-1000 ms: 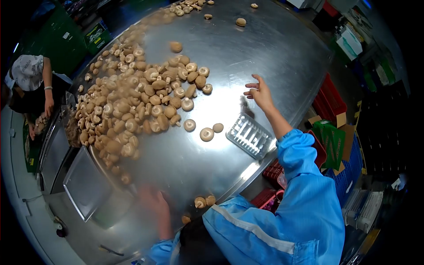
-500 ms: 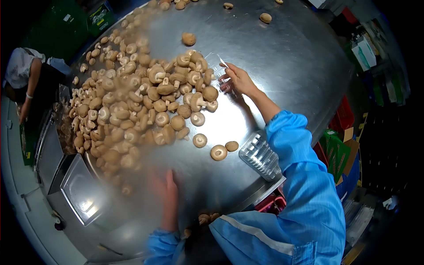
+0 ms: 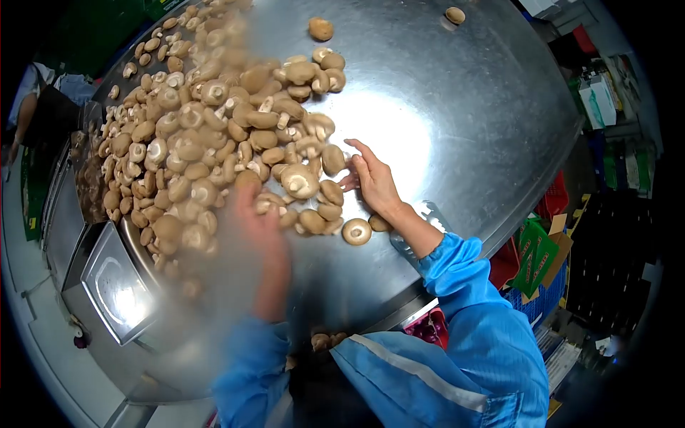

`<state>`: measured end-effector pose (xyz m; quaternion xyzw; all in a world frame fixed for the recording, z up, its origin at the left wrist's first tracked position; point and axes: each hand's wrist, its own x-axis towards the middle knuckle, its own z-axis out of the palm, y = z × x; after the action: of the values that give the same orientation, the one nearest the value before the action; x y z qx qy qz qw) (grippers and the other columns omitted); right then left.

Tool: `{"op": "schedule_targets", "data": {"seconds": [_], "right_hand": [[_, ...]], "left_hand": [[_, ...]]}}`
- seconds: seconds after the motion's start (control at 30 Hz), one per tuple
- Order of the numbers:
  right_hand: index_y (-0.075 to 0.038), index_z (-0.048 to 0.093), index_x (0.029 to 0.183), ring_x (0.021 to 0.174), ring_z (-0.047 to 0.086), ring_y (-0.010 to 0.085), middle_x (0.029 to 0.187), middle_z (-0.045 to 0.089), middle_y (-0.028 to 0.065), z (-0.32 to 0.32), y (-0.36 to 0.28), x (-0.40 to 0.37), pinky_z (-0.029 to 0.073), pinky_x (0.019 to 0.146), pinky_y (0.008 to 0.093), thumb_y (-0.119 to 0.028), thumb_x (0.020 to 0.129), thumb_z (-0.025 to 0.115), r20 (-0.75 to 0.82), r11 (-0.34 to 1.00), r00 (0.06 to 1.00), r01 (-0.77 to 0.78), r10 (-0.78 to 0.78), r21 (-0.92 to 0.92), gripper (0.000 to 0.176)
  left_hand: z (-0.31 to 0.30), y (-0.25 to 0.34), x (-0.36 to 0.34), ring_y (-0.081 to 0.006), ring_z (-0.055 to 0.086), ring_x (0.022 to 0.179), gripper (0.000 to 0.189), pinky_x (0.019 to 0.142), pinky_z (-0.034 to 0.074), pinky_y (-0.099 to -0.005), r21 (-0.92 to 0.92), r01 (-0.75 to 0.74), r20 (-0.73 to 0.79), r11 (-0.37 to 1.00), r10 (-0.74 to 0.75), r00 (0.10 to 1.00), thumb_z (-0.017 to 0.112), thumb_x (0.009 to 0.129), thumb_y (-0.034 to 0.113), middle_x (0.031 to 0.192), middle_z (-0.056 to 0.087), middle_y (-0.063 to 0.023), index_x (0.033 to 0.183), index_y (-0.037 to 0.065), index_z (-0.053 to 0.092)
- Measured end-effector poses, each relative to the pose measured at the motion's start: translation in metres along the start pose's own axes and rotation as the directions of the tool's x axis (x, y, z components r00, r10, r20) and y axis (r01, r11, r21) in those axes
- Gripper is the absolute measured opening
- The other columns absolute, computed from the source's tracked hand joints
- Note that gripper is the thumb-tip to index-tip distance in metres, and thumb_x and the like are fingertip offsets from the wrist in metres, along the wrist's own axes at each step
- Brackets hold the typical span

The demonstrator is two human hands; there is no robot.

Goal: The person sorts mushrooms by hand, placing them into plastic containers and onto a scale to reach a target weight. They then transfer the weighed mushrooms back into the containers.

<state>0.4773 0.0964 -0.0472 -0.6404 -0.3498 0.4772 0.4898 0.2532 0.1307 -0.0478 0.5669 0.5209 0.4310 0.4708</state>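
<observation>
On my feed, the brown-capped mushrooms (image 3: 300, 181) nearest the grip lie in a loose cluster between the two hands, on the steel table (image 3: 485, 107); right hand (image 3: 377, 187) is part open, index and thumb apart, fingertips just beside the cluster's right edge, and I see nothing closed in it; left hand (image 3: 265, 228) is at the cluster's other side, fingers up against the mushrooms, but I can't tell how far open it is or whether it has hold of one; the big pile (image 3: 171, 157) runs on beyond it, up and left.

Left hand and its sleeve are smeared by haze, as is part of the pile; right forearm covers most of the clear plastic tray (image 3: 402, 245); the co-worker (image 3: 25, 107) is cut off at the left edge.

Versus half a second ago: left hand is up from the bare steel to the mushrooms; right hand is lower in view; the clear plastic piece I had at its fingers I can't make out now; the cluster is bunched closer to the lone upturned mushroom (image 3: 356, 232).
</observation>
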Motion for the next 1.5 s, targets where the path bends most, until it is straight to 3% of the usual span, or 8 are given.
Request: {"op": "schedule_targets", "data": {"seconds": [0.17,0.43,0.8,0.97,1.1,1.13,1.3,1.5], "right_hand": [[-0.004,0.048,0.138,0.074,0.067,0.0164,0.094,0.064,0.0117,0.019,0.005,-0.037,0.057,0.068,0.0297,-0.019,0.106,0.041,0.056,0.963,0.998,0.043,-0.029,-0.267,0.035],[-0.005,0.043,0.144,0.086,0.069,0.0175,0.121,0.062,0.0145,0.079,0.008,-0.044,0.058,0.079,0.0282,-0.031,0.108,0.038,0.155,0.923,0.979,-0.179,0.133,0.339,0.045],[-0.009,0.041,0.146,0.114,0.06,0.0192,0.133,0.056,0.0123,0.145,-0.028,-0.102,0.051,0.098,0.0331,-0.027,0.108,0.032,0.319,0.704,0.887,-0.46,0.334,0.541,0.043],[-0.007,0.045,0.143,0.122,0.057,0.02,0.134,0.055,0.0109,0.163,-0.027,-0.132,0.05,0.1,0.0337,-0.024,0.108,0.031,0.24,0.68,0.911,-0.41,0.335,0.608,0.041],[-0.006,0.045,0.142,0.107,0.064,0.0191,0.129,0.058,0.0101,0.183,-0.026,-0.155,0.052,0.095,0.032,-0.025,0.108,0.031,0.234,0.729,0.926,-0.378,0.297,0.57,0.041],[-0.006,0.044,0.142,0.104,0.065,0.019,0.128,0.059,0.0098,0.189,-0.028,-0.161,0.053,0.094,0.0317,-0.025,0.108,0.031,0.242,0.75,0.927,-0.374,0.286,0.546,0.041],[-0.005,0.042,0.143,0.103,0.066,0.0243,0.126,0.058,0.0151,0.216,-0.033,-0.173,0.056,0.09,0.036,-0.026,0.108,0.031,0.227,0.713,0.936,-0.351,0.268,0.607,0.042],[-0.006,0.037,0.146,0.108,0.065,0.029,0.133,0.054,0.0169,0.276,-0.052,-0.176,0.058,0.088,0.0389,-0.026,0.108,0.031,0.254,0.697,0.94,-0.341,0.23,0.631,0.044]], "left_hand": [[-0.015,-0.006,-0.02,-0.0276,0.034,0.14,0.06,0.117,0.025,-0.0387,0.25,-0.109,0.055,0.962,0.098,0.994,0.05,0.092,0.013,0.153,0.034,-0.0159,0.149,0.003,0.035],[-0.032,0.015,-0.027,-0.0261,0.036,0.14,0.065,0.116,0.026,-0.0372,-0.396,0.021,-0.04,0.918,-0.04,0.998,0.048,0.09,0.017,0.151,0.036,-0.0166,0.15,0.0,0.032],[-0.108,0.038,-0.077,-0.0312,0.032,0.144,0.062,0.119,0.025,-0.0422,0.295,-0.273,0.127,0.916,0.245,0.961,0.063,0.083,0.008,0.153,0.037,-0.0133,0.143,0.004,0.044],[-0.148,0.052,-0.091,-0.0274,0.03,0.145,0.062,0.117,0.025,-0.0429,-0.129,-0.132,0.013,0.983,0.135,0.991,0.052,0.093,0.017,0.158,0.03,-0.0125,0.151,0.004,0.034],[-0.173,0.035,-0.09,-0.0278,0.031,0.145,0.069,0.119,0.026,-0.0421,-0.012,0.134,0.135,0.991,-0.131,0.982,0.051,0.084,0.004,0.159,0.025,-0.013,0.151,0.004,0.031],[-0.173,0.04,-0.096,-0.0292,0.03,0.144,0.066,0.117,0.027,-0.0408,0.255,-0.157,0.141,0.954,0.124,0.982,0.053,0.087,0.007,0.158,0.027,-0.0146,0.149,0.0,0.032],[-0.2,0.036,-0.106,-0.0316,0.03,0.144,0.065,0.117,0.027,-0.0402,0.109,-0.258,0.163,0.96,0.239,0.957,0.053,0.088,0.005,0.157,0.028,-0.0168,0.15,0.001,0.032],[-0.26,0.021,-0.114,-0.0253,0.043,0.136,0.049,0.113,0.033,-0.0368,-0.404,0.05,-0.089,0.914,-0.093,0.992,0.043,0.103,0.022,0.145,0.045,-0.0163,0.144,-0.003,0.038]]}}
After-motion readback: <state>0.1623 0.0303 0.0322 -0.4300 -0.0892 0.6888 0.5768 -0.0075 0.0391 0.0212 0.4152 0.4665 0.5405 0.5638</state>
